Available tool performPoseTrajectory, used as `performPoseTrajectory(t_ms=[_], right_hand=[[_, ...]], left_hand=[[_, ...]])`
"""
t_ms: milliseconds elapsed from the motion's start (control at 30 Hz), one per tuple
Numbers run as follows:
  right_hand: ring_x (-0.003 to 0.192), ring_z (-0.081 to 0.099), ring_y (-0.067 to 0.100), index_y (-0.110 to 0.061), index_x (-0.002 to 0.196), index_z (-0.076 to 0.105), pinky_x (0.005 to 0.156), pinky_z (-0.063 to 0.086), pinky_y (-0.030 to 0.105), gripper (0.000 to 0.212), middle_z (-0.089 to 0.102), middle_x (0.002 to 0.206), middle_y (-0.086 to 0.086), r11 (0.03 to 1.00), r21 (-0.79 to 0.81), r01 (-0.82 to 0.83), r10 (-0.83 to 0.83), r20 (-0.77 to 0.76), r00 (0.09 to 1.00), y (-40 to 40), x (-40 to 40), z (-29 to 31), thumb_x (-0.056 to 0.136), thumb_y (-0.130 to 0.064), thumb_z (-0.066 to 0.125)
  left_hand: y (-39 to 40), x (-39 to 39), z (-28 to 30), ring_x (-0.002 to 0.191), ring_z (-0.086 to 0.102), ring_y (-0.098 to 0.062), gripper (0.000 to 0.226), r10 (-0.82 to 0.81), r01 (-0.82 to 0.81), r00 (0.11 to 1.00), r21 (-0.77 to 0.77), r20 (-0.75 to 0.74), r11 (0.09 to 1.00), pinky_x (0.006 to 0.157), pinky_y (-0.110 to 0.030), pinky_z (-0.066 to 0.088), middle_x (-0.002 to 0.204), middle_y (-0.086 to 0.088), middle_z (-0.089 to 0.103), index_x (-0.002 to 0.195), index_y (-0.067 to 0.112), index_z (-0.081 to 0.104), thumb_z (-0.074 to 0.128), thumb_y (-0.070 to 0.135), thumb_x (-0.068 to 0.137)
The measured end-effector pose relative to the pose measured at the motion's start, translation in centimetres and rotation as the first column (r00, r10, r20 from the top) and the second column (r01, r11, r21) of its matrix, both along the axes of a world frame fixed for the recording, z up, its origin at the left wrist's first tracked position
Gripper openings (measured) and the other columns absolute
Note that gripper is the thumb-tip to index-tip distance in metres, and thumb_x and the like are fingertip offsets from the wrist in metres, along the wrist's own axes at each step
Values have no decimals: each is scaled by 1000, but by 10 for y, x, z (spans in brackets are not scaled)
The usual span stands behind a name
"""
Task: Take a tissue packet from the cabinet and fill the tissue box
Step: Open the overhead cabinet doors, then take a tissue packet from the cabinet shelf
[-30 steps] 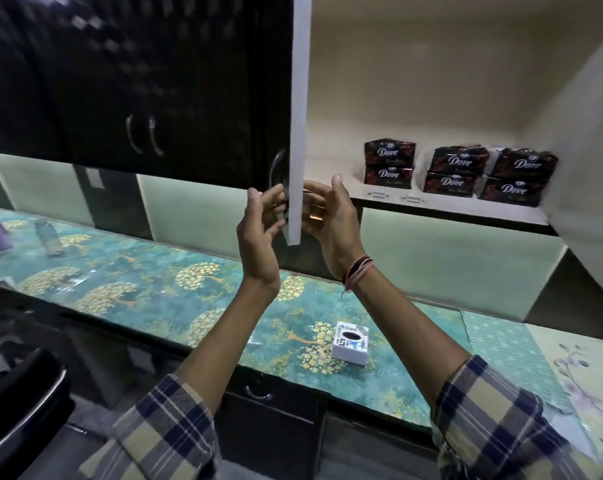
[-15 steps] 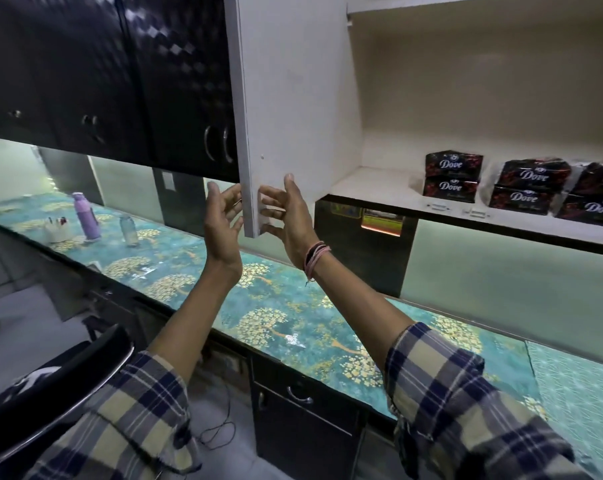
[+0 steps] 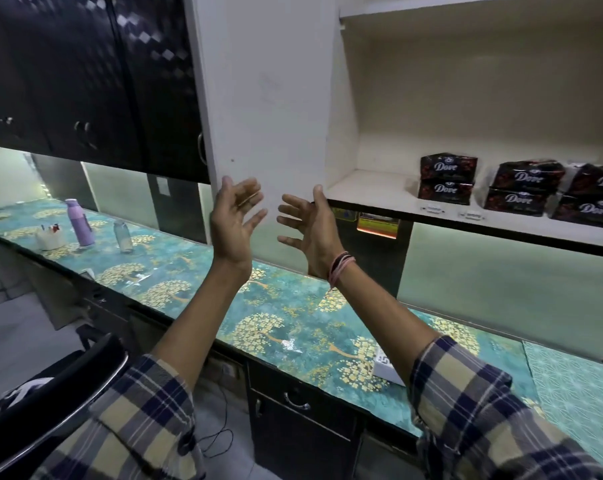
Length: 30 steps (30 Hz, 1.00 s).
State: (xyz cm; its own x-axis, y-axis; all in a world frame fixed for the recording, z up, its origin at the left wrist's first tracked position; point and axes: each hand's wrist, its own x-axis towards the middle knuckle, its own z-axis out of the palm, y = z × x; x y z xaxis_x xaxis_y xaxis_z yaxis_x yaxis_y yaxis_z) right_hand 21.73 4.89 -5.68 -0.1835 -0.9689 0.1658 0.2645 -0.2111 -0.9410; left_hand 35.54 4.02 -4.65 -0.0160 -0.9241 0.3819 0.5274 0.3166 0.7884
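Dark tissue packets (image 3: 447, 178) stacked on cabinet shelf (image 3: 372, 188), right of both hands | left hand (image 3: 232, 220), right hand (image 3: 313, 230) empty, fingers spread, beside swung-out door (image 3: 268, 98) | tissue box (image 3: 386, 367) under right forearm, awaiting refill

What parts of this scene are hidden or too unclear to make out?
All in the head view:
- Tissue box: mostly hidden behind the right forearm.
- Rightmost Dove packets: cut off by the frame's right edge.
- Small labels on the shelf edge: too small to read.
- Cup contents: too small and blurred.
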Motion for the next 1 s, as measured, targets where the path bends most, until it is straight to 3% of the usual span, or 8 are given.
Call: performPoseTrajectory(t_ms=[267,400,667,733,800,867,933,1000], right_hand=[[122,61,33,-9,133,61,101,49,55,74,64,131,18,951,-30,307,-305,59,951,48,-132,13,102,-63,22],[119,62,34,-6,129,63,91,55,49,75,66,128,19,897,-48,439,-440,-2,898,52,-194,26,102,-62,21],[87,65,28,-4,109,66,84,57,46,63,68,100,12,683,-94,724,-729,-138,670,4,-319,79,103,-55,30],[85,67,28,-7,100,66,83,58,43,54,68,96,11,560,-85,824,-813,-249,526,-20,-347,96,98,-53,39],[87,70,37,-12,76,63,82,61,49,41,68,88,11,435,-108,894,-836,-416,357,-42,-375,111,90,-46,46],[79,67,37,-12,63,54,72,59,44,30,58,73,10,399,-127,908,-771,-582,257,-62,-404,122,81,-35,49],[73,57,31,-10,73,55,61,48,36,20,52,76,11,404,-101,909,-666,-714,217,-78,-420,135,77,-29,51],[85,61,33,-5,99,60,71,55,36,22,58,96,15,446,-34,894,-534,-812,236,-91,-426,147,85,-23,60]], left_hand=[[4,-111,1,124,66,-28,58,-279,276,960,52,42,960,105,-46,52,127,-15,71,127,8,68,40,54,105],[-14,-171,5,122,66,-31,59,-353,349,934,74,49,934,107,-48,51,126,-15,71,128,8,66,39,55,104],[-107,-287,30,115,70,-27,61,-463,461,884,46,59,886,103,-47,54,120,-12,73,128,8,66,40,57,103],[-137,-306,37,113,71,-27,62,-482,480,875,44,48,876,103,-48,54,117,-12,74,126,8,68,41,58,102],[-163,-322,43,110,72,-26,62,-498,496,867,50,26,867,103,-49,55,113,-10,75,123,8,69,42,59,101],[-183,-335,50,106,72,-24,61,-513,512,858,52,12,857,102,-48,55,111,-10,75,122,8,69,43,59,101],[-196,-344,53,103,72,-23,60,-532,531,847,50,9,846,99,-47,55,109,-9,75,121,8,70,43,58,101],[-205,-351,52,101,72,-22,59,-550,550,835,48,-2,834,97,-47,56,107,-8,76,120,9,70,43,57,102]])
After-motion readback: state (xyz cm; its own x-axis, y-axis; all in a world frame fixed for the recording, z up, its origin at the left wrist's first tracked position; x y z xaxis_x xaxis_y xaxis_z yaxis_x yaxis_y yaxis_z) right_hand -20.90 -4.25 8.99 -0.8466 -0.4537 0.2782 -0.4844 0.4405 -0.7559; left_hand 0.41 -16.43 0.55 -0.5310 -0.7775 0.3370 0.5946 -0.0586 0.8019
